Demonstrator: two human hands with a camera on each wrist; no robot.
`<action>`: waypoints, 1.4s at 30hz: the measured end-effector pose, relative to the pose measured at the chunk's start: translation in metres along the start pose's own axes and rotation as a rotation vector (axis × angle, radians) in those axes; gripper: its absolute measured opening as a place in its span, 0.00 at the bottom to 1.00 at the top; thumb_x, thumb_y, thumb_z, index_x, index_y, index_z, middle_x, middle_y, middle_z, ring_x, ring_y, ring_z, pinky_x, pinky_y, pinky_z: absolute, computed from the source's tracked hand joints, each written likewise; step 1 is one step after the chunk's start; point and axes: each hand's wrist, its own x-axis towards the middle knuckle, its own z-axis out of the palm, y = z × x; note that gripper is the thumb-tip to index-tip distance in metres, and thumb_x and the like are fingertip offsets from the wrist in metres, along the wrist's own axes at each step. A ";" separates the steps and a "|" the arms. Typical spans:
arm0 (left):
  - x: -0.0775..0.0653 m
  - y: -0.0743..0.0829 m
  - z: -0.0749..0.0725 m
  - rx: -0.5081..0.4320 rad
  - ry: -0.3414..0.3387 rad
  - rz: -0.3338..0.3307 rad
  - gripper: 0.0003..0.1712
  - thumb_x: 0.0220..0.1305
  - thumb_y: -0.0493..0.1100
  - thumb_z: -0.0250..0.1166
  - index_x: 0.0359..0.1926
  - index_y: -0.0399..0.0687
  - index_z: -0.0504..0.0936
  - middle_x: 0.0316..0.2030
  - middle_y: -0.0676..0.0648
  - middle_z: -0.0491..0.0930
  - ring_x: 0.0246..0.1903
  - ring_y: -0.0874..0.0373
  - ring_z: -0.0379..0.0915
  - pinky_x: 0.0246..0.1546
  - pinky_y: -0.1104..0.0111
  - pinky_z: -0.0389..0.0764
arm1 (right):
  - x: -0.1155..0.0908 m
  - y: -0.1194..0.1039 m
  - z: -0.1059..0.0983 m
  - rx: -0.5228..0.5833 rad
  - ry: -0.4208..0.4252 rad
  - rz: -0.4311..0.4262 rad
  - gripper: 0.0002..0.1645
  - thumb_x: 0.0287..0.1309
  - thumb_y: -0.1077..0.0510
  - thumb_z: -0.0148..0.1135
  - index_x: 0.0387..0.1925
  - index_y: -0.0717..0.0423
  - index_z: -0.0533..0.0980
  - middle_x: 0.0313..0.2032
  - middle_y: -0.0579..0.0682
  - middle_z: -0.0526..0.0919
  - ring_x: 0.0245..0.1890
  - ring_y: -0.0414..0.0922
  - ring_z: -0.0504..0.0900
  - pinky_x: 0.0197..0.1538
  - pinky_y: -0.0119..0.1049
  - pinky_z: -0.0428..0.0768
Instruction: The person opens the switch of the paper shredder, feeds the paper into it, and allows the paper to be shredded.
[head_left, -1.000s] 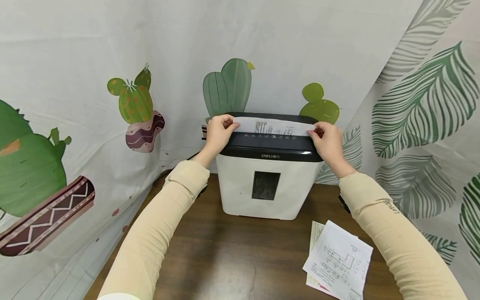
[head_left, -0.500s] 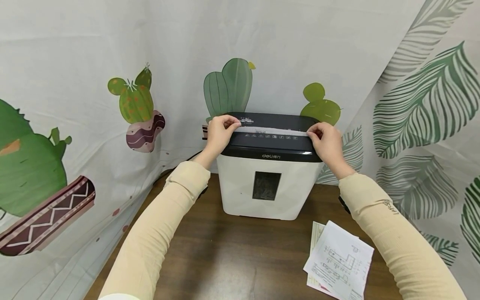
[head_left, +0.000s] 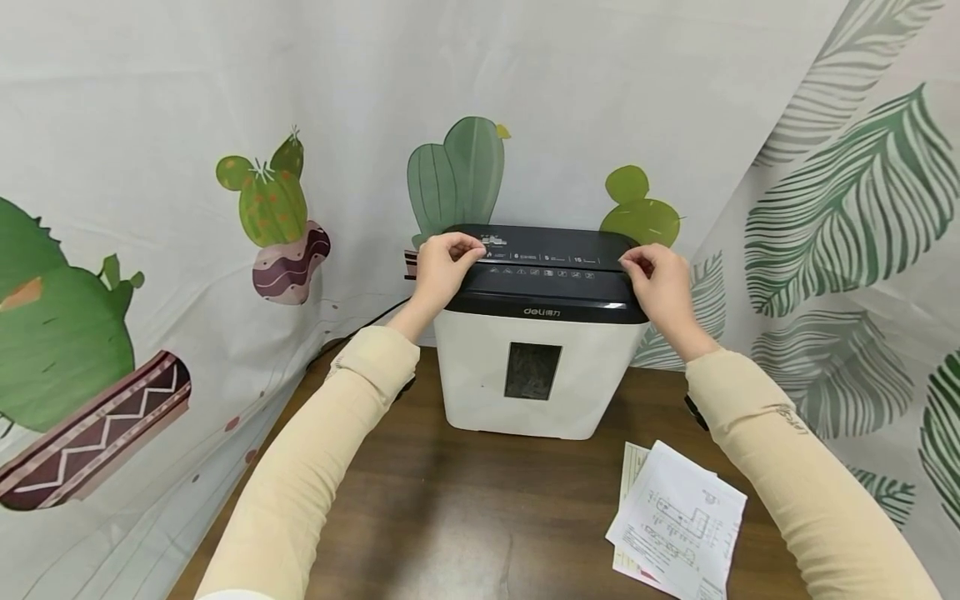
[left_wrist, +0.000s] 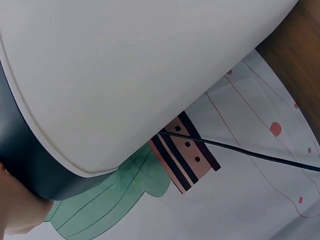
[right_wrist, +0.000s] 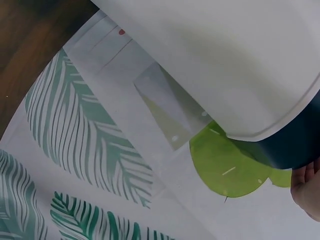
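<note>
A white and black paper shredder (head_left: 480,367) stands at the back of the table, its feed slot (head_left: 558,266) running across the black top. No sheet shows above the slot. My left hand (head_left: 441,271) is over the left end of the top, fingers loosely curled and holding nothing visible. Over the right end is my right hand (head_left: 662,283), also with bent fingers and no paper in them. In the left wrist view, part of the left hand (left_wrist: 20,210) shows beside the black lid. The right wrist view catches the right hand (right_wrist: 307,190) at the lid's edge.
Several printed paper sheets (head_left: 678,517) lie overlapping on the brown wooden table (head_left: 480,517), front right. A black power cord (left_wrist: 240,150) runs from behind the shredder along the left. Cactus and leaf-print cloth (head_left: 562,108) hangs close behind.
The sheet held between both hands has sunk into the slot and is out of sight. Both hands have let go of it. The right hand has shifted slightly right.
</note>
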 end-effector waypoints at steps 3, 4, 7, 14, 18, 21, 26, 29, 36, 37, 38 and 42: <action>-0.003 -0.001 -0.001 -0.021 0.011 0.008 0.08 0.59 0.40 0.66 0.34 0.38 0.85 0.32 0.40 0.85 0.31 0.51 0.79 0.33 0.72 0.74 | -0.003 0.004 -0.003 -0.001 0.017 -0.005 0.09 0.61 0.66 0.58 0.35 0.70 0.79 0.32 0.66 0.81 0.29 0.48 0.75 0.37 0.34 0.69; -0.004 -0.001 -0.002 -0.034 0.013 0.012 0.08 0.59 0.40 0.66 0.34 0.37 0.85 0.32 0.39 0.85 0.30 0.51 0.79 0.32 0.73 0.74 | -0.004 0.005 -0.004 0.004 0.022 -0.005 0.08 0.61 0.66 0.58 0.35 0.70 0.80 0.32 0.66 0.81 0.28 0.44 0.74 0.36 0.32 0.68; -0.007 -0.003 -0.002 -0.075 0.019 0.028 0.08 0.59 0.39 0.66 0.34 0.37 0.85 0.32 0.39 0.85 0.29 0.53 0.78 0.31 0.76 0.73 | -0.009 0.008 -0.007 0.018 0.044 0.005 0.09 0.61 0.65 0.58 0.34 0.70 0.80 0.31 0.65 0.81 0.26 0.29 0.68 0.34 0.23 0.65; -0.018 -0.006 -0.003 -0.141 0.051 0.089 0.07 0.59 0.38 0.66 0.34 0.37 0.85 0.32 0.39 0.84 0.27 0.65 0.74 0.29 0.78 0.71 | -0.021 0.014 -0.011 0.068 0.134 0.004 0.07 0.59 0.68 0.58 0.32 0.73 0.79 0.30 0.67 0.81 0.25 0.19 0.62 0.33 0.17 0.62; -0.031 -0.003 -0.004 -0.169 0.096 0.133 0.06 0.58 0.37 0.67 0.34 0.37 0.85 0.31 0.40 0.84 0.28 0.62 0.74 0.29 0.78 0.71 | -0.028 0.018 -0.014 0.118 0.211 0.009 0.07 0.58 0.69 0.58 0.33 0.74 0.78 0.29 0.65 0.80 0.27 0.20 0.63 0.36 0.21 0.64; -0.042 0.002 -0.003 -0.190 0.105 0.173 0.06 0.57 0.37 0.67 0.34 0.37 0.85 0.31 0.40 0.83 0.29 0.59 0.74 0.31 0.76 0.71 | -0.035 0.022 -0.017 0.152 0.258 0.030 0.07 0.57 0.70 0.58 0.33 0.75 0.78 0.26 0.50 0.78 0.27 0.21 0.64 0.36 0.23 0.66; -0.059 0.006 0.003 -0.201 0.076 0.255 0.05 0.58 0.37 0.67 0.34 0.39 0.85 0.30 0.42 0.83 0.30 0.59 0.74 0.34 0.73 0.74 | -0.048 0.033 -0.020 0.167 0.289 0.063 0.07 0.56 0.69 0.59 0.31 0.74 0.78 0.24 0.24 0.70 0.25 0.21 0.66 0.34 0.23 0.66; -0.069 0.008 0.008 -0.125 0.058 0.354 0.05 0.57 0.38 0.67 0.34 0.41 0.86 0.30 0.45 0.84 0.33 0.57 0.75 0.37 0.70 0.75 | -0.057 0.039 -0.021 0.166 0.288 0.068 0.07 0.57 0.69 0.59 0.31 0.74 0.78 0.23 0.20 0.69 0.25 0.21 0.66 0.34 0.22 0.65; -0.101 0.010 0.028 0.025 -0.032 0.544 0.04 0.56 0.38 0.68 0.34 0.44 0.86 0.31 0.49 0.84 0.38 0.56 0.76 0.45 0.67 0.75 | -0.078 0.056 -0.020 0.151 0.283 0.104 0.07 0.57 0.68 0.59 0.31 0.73 0.79 0.23 0.18 0.69 0.24 0.20 0.66 0.33 0.20 0.65; -0.107 0.009 0.033 0.030 -0.042 0.547 0.05 0.56 0.38 0.68 0.34 0.45 0.86 0.32 0.49 0.84 0.38 0.56 0.76 0.45 0.68 0.75 | -0.081 0.059 -0.019 0.148 0.278 0.113 0.07 0.57 0.68 0.59 0.31 0.73 0.79 0.23 0.18 0.69 0.24 0.20 0.66 0.33 0.20 0.65; -0.113 0.008 0.037 0.035 -0.054 0.549 0.05 0.56 0.38 0.68 0.35 0.45 0.86 0.32 0.49 0.84 0.38 0.56 0.76 0.44 0.68 0.76 | -0.085 0.062 -0.018 0.144 0.273 0.122 0.07 0.57 0.68 0.60 0.30 0.73 0.79 0.23 0.18 0.69 0.24 0.20 0.66 0.33 0.19 0.65; -0.135 0.004 0.053 0.028 -0.111 0.535 0.05 0.57 0.39 0.68 0.36 0.45 0.86 0.31 0.51 0.84 0.37 0.58 0.77 0.43 0.70 0.76 | -0.099 0.074 -0.014 0.130 0.262 0.175 0.07 0.56 0.69 0.60 0.30 0.73 0.79 0.22 0.19 0.68 0.24 0.21 0.65 0.33 0.16 0.64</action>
